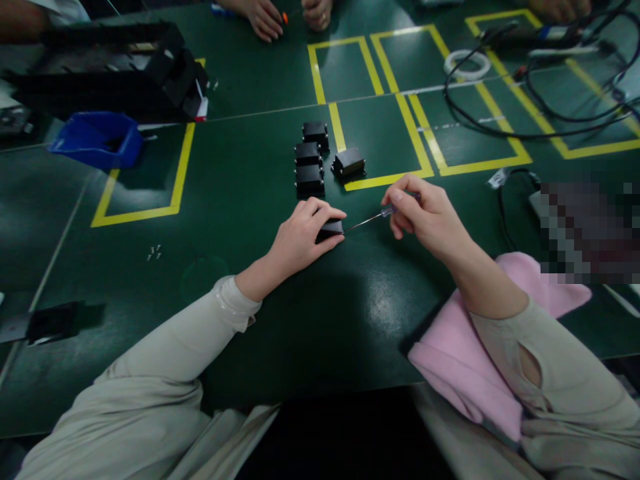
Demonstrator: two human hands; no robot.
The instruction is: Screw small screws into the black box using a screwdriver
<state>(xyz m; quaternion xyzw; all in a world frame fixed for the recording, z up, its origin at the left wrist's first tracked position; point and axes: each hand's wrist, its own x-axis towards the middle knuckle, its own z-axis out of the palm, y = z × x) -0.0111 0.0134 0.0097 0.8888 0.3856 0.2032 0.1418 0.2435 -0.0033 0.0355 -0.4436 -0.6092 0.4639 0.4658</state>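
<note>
My left hand (307,233) is closed around a small black box-shaped part (330,230), pressing it on the green table. My right hand (420,210) grips a screwdriver (387,212) by its clear purplish handle. The thin shaft points left, and its tip meets the right end of the held part, where a small metallic spot shows. Just beyond, several similar black parts with silver screws at their ends stand on the table: a stacked-looking row (309,179) and one set apart at an angle (350,163). Several small screws (154,252) lie to the left of my left hand.
A blue bin (97,140) and long black housings (110,73) stand at the far left. Pink cloth (465,360) lies under my right forearm. Black cables (500,127) and a white tape roll (467,65) occupy the far right. A co-worker's hands (267,19) are across the table.
</note>
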